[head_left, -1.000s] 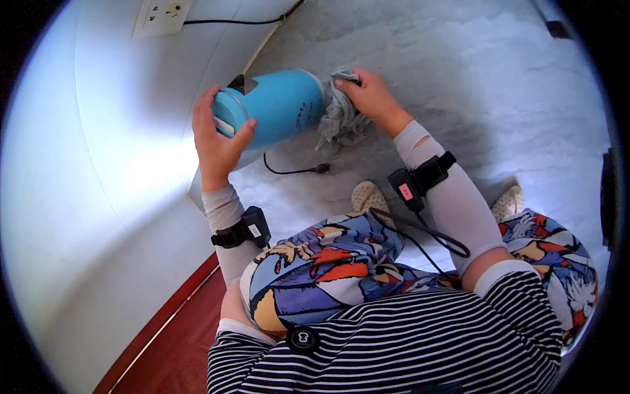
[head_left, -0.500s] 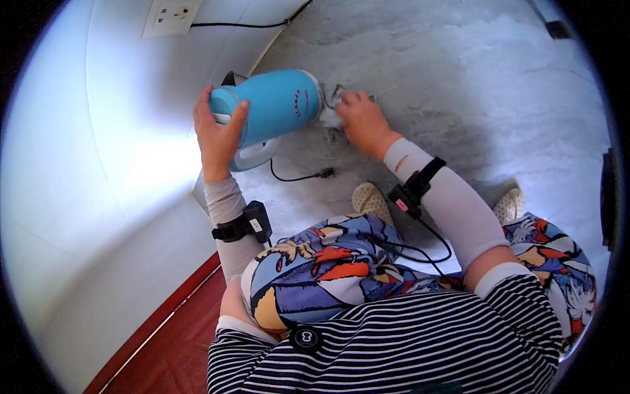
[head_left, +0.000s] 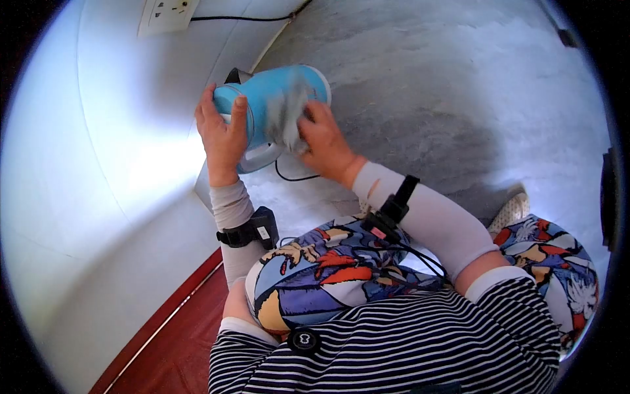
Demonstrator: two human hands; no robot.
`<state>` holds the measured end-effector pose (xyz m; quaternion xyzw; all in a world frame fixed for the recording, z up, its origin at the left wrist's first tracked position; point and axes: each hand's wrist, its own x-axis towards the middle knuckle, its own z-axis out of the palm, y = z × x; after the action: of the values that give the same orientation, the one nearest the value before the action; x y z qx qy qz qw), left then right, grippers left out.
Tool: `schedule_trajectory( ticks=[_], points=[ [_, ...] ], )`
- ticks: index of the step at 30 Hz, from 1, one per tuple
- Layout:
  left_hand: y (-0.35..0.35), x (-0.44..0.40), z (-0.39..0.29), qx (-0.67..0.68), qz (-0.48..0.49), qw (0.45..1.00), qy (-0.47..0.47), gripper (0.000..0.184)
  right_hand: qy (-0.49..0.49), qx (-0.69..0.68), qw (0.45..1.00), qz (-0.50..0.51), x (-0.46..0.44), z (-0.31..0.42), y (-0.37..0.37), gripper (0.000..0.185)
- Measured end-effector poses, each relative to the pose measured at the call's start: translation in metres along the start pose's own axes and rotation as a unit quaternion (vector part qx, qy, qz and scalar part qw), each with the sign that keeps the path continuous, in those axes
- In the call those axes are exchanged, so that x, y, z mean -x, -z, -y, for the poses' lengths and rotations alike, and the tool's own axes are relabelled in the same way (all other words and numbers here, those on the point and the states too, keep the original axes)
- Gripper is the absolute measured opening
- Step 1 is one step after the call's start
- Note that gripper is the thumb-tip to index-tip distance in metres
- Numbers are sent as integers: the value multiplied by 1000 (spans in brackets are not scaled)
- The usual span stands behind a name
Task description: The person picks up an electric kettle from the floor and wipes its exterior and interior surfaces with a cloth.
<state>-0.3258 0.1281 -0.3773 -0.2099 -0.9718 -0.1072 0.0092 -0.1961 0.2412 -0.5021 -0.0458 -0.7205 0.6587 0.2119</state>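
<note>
A light blue electric kettle (head_left: pixel 259 92) is tipped on its side above the floor, its base pointing right and its pale handle on the near side. Around the lid end, my left hand (head_left: pixel 222 131) grips the kettle, thumb on the near side and fingers on the far side. Bunched in my right hand (head_left: pixel 325 141) is a grey cloth (head_left: pixel 287 115), blurred by motion and lying against the kettle's side. Part of the kettle's printed marking is hidden behind the cloth. A thin black cord (head_left: pixel 292 177) shows below the kettle, partly covered by my right hand.
At the left rises a white wall with a socket plate (head_left: pixel 167 14) and a black cable (head_left: pixel 243 23). Marbled grey floor (head_left: pixel 407 98) spreads to the right. My patterned trouser legs (head_left: pixel 341 262) are close below, and a red floor (head_left: pixel 177 341) shows at lower left.
My right hand has moved left with the cloth, from the kettle's base end onto its side. The left hand keeps its hold, and the kettle has shifted only slightly.
</note>
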Motion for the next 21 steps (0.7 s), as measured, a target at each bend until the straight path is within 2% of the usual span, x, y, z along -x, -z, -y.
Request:
schedule_trajectory(
  ticks=[1, 2, 3, 4, 6, 7, 9, 11, 13, 15, 17, 19, 21],
  points=[
    [-2, 1, 0, 1, 0, 1000, 0, 77, -1, 1, 1000, 0, 17, -12, -2, 38],
    [-2, 3, -2, 2, -5, 1000, 0, 78, -109, -117, 987, 24, 34, -24, -7, 38],
    [-2, 2, -2, 4, -9, 1000, 0, 79, -215, -230, 948, 47, 39, -27, -8, 38],
    [-1, 1, -3, 3, -9, 1000, 1, 79, -215, -232, 948, 47, 39, -32, -10, 38],
    [2, 3, -8, -7, -13, 1000, -6, 77, -142, -23, 990, 8, 26, -25, 1, 36],
    [4, 6, -10, -6, -9, 1000, -3, 77, -147, -23, 989, 10, 19, -17, 5, 36],
    [6, 7, -16, 7, -10, 1000, 20, 76, 43, 19, 996, -77, -25, 15, 17, 32],
    [6, 3, -8, 11, -17, 1000, 0, 75, 62, 6, 997, -44, -65, 30, 17, 32],
    [11, -1, -9, 11, -22, 999, -23, 74, 80, -11, 997, -15, -93, 10, 11, 34],
    [13, -1, -24, 4, -31, 1000, -5, 71, -46, -1, 999, 9, -106, -35, -1, 35],
    [14, -1, -28, 3, -31, 1000, -1, 71, -235, 5, 969, 74, -97, -57, 22, 41],
    [14, -3, -29, 5, -29, 1000, 4, 70, -217, 66, 971, 69, -72, -85, 26, 40],
    [10, 1, -29, -3, -29, 1000, 8, 70, -241, 84, 964, 66, -38, -69, 20, 41]
  ],
)
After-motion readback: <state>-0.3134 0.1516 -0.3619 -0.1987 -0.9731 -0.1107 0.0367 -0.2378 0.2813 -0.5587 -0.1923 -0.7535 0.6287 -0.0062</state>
